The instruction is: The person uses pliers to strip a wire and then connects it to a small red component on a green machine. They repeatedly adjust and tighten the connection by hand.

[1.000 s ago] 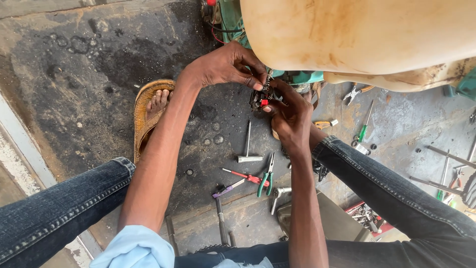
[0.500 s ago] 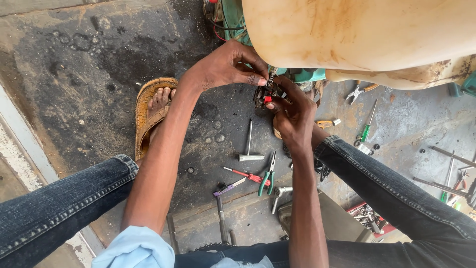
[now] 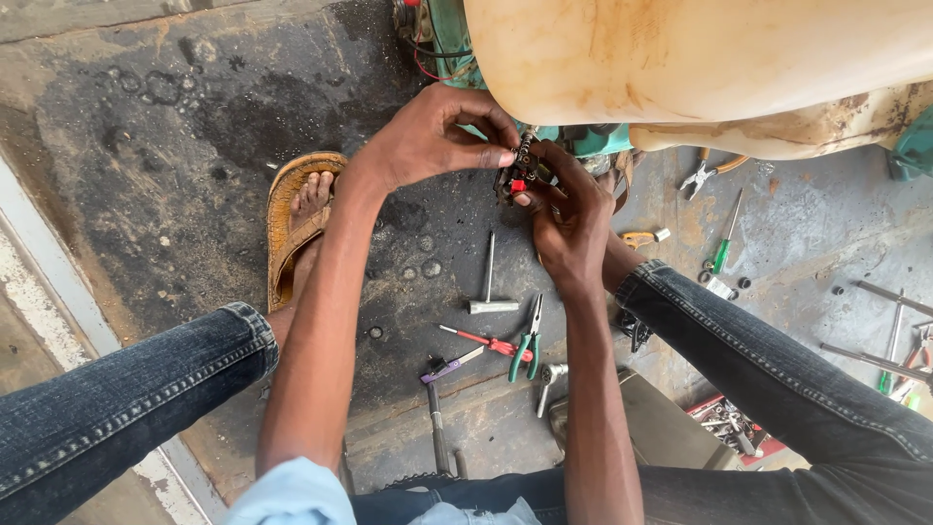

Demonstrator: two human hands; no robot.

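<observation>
A large cream, rust-streaked tank (image 3: 700,58) fills the frame from twelve to two o'clock, its bulk overhanging the green machine body (image 3: 457,49) you work on, which seems to be why you reach in low beneath its edge. Your knees in dark jeans (image 3: 126,399) spread to eight and four o'clock, bracing you over the oil-stained concrete floor (image 3: 146,126). At centre, your left hand (image 3: 428,136) pinches the top of a small black part with a red tab (image 3: 515,180) while your right hand (image 3: 573,228) cups and steadies it from below. Tools lie within reach at six o'clock: a T-handled wrench (image 3: 486,287), green-handled pliers (image 3: 528,345), a red screwdriver (image 3: 481,340). No labels or packages are legible.
</observation>
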